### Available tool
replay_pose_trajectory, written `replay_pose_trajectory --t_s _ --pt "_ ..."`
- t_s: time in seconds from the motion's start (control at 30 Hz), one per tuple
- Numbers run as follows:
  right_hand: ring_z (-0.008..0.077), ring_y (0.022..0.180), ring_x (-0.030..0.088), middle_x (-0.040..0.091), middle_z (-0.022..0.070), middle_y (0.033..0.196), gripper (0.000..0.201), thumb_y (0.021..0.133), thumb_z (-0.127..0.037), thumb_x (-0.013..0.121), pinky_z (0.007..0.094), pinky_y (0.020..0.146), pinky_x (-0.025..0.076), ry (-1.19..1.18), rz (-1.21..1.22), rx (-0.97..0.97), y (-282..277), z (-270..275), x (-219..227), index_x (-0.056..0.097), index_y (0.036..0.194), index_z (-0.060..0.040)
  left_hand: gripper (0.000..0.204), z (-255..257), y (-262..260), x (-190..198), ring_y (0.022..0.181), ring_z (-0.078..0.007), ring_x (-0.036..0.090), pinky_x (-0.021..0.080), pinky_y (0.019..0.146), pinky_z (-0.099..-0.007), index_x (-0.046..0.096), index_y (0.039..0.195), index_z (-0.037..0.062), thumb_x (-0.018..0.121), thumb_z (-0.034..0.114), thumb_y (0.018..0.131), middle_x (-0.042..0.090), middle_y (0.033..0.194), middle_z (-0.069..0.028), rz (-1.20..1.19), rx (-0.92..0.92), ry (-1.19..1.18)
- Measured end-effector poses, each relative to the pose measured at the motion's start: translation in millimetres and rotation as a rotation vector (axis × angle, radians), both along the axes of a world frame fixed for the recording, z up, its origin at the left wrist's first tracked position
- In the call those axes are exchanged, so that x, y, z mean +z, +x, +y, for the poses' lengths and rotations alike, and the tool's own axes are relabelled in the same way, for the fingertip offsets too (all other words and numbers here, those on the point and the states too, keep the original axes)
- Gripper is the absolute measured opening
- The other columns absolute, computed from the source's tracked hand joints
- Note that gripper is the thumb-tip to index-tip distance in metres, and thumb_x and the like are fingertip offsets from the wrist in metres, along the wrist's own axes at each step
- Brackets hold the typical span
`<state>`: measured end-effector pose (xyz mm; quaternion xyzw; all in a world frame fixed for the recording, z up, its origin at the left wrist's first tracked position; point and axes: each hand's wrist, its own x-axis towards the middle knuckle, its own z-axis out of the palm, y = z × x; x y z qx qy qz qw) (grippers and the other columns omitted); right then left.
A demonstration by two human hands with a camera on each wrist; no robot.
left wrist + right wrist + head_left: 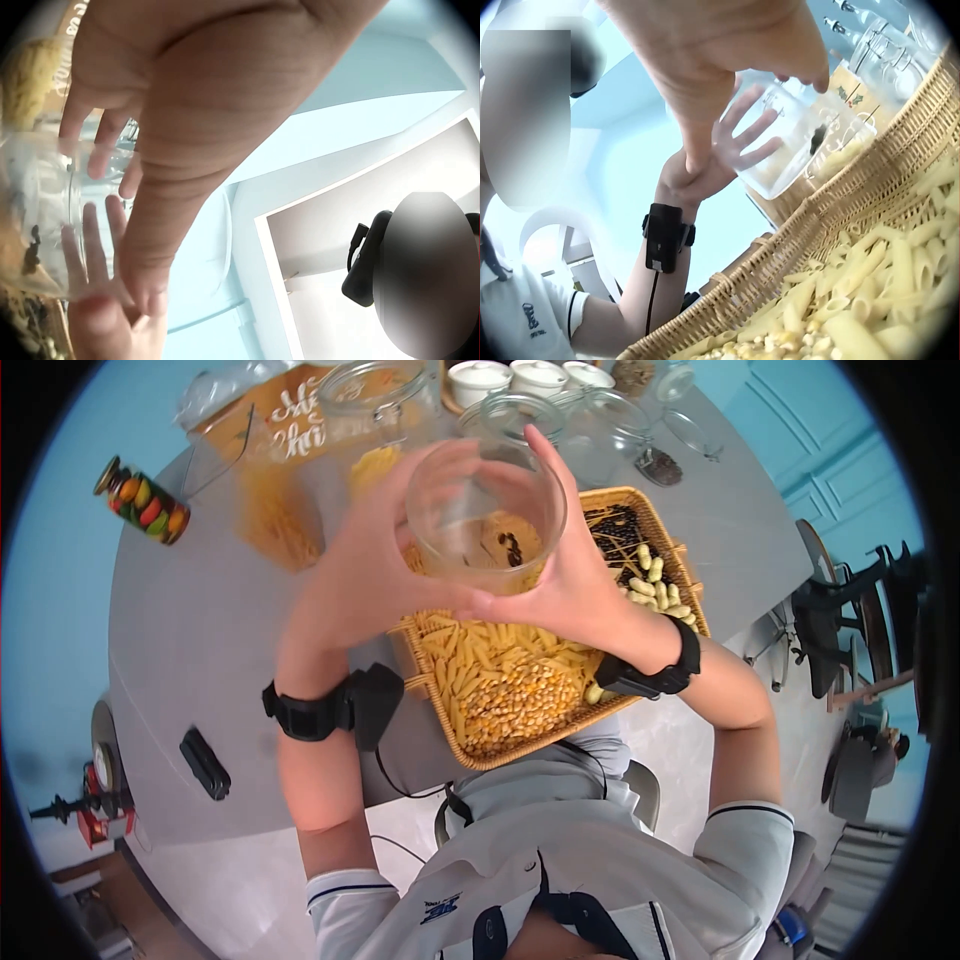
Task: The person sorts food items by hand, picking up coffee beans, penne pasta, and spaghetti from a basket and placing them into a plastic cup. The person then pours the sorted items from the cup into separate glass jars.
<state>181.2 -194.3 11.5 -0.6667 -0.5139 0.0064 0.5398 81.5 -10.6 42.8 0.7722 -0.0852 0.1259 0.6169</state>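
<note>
Both hands hold a clear glass jar [487, 575] above the near half of a wicker tray [655, 520]. My left hand [365, 565] wraps its left side, and my right hand [580, 575] grips the right side, thumbs towards me. A few small dark pieces [512, 548] show through the jar at its bottom. In the left wrist view, fingers appear through the jar's glass [45, 187]. From the right wrist, the jar [772, 176] is tilted beside the tray's rim. Under the hands lie penne pasta [470, 650] and corn kernels [525, 700].
Peanuts [660, 595] and dark beans [610, 525] fill the tray's right part. Behind stand glass jars [600, 425] and white lidded pots [540, 375]. To the left are a jar of colourful vegetables [145, 500], a blurred bundle of pasta [280, 510] and a black case [205, 763].
</note>
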Motion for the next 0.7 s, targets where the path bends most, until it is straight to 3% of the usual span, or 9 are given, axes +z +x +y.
replay_pose_trajectory --t_s 0.13,0.23,0.33,0.43,0.57,0.63,0.7 --pt "0.0292 0.126 0.054 0.054 0.0211 0.134 0.128 0.058 -0.030 0.097 0.0415 0.106 0.045 0.066 0.176 -0.017 13 -29 10 0.016 0.154 -0.0043 0.114 -24 10 -13 0.144 -0.0287 0.037 0.033 0.117 -0.0450 0.030 0.155 0.0070 0.095 0.015 0.062 0.036 0.157 -0.0110 0.061 -0.021 -0.181" --pt "0.0278 0.125 0.055 0.055 0.0207 0.132 0.120 0.058 -0.028 0.098 0.0400 0.104 0.048 0.070 0.146 -0.227 38 -68 22 0.025 0.150 -0.0038 0.100 -28 12 -19 0.142 -0.0252 0.042 0.036 0.116 -0.0420 0.035 0.152 0.0058 0.092 0.026 0.072 0.044 0.152 -0.0162 -0.015 0.053 -0.044" --pt "0.0288 0.122 0.058 0.058 0.0213 0.130 0.110 0.060 -0.027 0.098 0.0410 0.101 0.050 0.033 -0.080 -0.475 98 -119 38 0.034 0.146 -0.0014 0.076 -22 12 -8 0.133 -0.0230 0.052 0.043 0.110 -0.0380 0.044 0.146 0.0046 0.083 0.019 0.083 0.055 0.142 -0.0151 0.007 0.070 -0.096" --pt "0.0329 0.123 0.058 0.058 0.0247 0.131 0.106 0.063 -0.028 0.096 0.0431 0.101 0.051 -0.054 -0.274 -0.726 165 -166 59 0.036 0.146 0.0001 0.052 -21 11 -3 0.112 -0.0167 0.063 0.050 0.094 -0.0285 0.054 0.138 0.0032 0.074 0.014 0.092 0.066 0.123 -0.0108 -0.047 0.142 -0.244" --pt "0.0351 0.124 0.058 0.058 0.0246 0.134 0.106 0.063 -0.028 0.095 0.0482 0.101 0.049 -0.267 -0.482 -0.944 247 -215 78 0.037 0.148 -0.0065 0.021 -9 12 -9 0.075 -0.0055 0.056 0.043 0.067 -0.0192 0.067 0.110 0.0021 0.065 0.020 0.100 0.064 0.087 -0.0012 -0.092 0.267 -0.343" --pt "0.0348 0.126 0.057 0.057 0.0212 0.136 0.104 0.062 -0.027 0.094 0.0493 0.102 0.047 -0.383 -0.570 -0.989 276 -227 81 0.038 0.149 -0.0125 0.027 -4 10 -9 0.062 -0.0025 0.047 0.035 0.058 -0.0191 0.069 0.093 0.0025 0.061 0.026 0.102 0.057 0.070 0.0034 -0.064 0.340 -0.345" --pt "0.0334 0.127 0.056 0.057 0.0149 0.138 0.101 0.063 -0.023 0.092 0.0480 0.106 0.043 -0.523 -0.663 -1.031 292 -230 85 0.039 0.149 -0.0197 0.033 0 8 -7 0.058 -0.0018 0.041 0.030 0.055 -0.0196 0.065 0.082 0.0043 0.060 0.029 0.103 0.050 0.064 0.0057 -0.015 0.351 -0.328"
